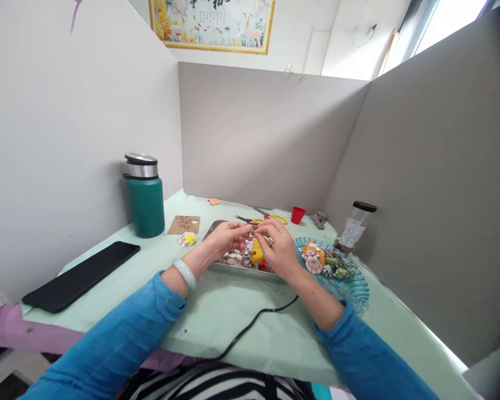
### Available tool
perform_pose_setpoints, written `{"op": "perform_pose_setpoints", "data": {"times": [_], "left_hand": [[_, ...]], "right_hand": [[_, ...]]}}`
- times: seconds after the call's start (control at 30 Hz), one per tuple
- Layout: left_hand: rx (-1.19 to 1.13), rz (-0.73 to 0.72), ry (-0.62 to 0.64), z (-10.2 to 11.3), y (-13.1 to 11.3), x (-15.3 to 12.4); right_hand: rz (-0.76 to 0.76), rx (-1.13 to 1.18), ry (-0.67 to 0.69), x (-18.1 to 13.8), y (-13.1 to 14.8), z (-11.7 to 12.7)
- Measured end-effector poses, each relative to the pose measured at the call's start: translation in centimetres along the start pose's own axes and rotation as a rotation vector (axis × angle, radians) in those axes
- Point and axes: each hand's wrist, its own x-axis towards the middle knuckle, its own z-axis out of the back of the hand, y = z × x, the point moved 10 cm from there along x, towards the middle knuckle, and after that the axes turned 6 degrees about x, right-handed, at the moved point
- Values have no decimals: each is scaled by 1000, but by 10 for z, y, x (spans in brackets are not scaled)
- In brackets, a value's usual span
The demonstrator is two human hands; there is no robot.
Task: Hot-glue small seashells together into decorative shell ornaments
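Framed picture (pixel 211 25) on rear wall: dark brush characters at top edge, cropped, unreadable. Jar (pixel 355 225) at right: white label (pixel 351 234), print possibly with barcode, too small to read.

Fingers of left hand (pixel 227 238) and right hand (pixel 279 250) meet over tray (pixel 211 228); anything between them too small to tell. Tray middle hidden behind both hands. Yellow object (pixel 257 253) half covered. Cable (pixel 258 318) vanishes past near edge of tabletop (pixel 208 319). Far framed picture (pixel 211 25) cut by top edge.
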Motion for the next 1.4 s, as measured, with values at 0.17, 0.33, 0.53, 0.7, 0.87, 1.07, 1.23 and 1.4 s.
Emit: {"op": "perform_pose_setpoints", "data": {"times": [0.17,0.33,0.53,0.7,0.87,1.07,1.23,1.4], "left_hand": [[64,-57,-46,3,-7,-1],[97,-93,3,-2,-12,-3],[128,-63,9,-1,-6,-2],[129,-39,-7,1,-3,-1],[132,-43,-27,4,-2,0],[111,-64,-35,3,-7,-1],[48,-60,-38,6,-4,2],[36,-54,-36,6,-4,1]], "right_hand": [[-73,90,23,1,-6,-3],[-224,179,19,-1,-26,-6],[-412,278,55,-6,-48,-14],[-462,305,58,-7,-52,-14],[-466,310,75,-7,-54,-16],[-476,275,76,-9,-56,-16],[-414,277,33,-4,-46,-9],[-412,244,57,-4,-44,-11]]}}
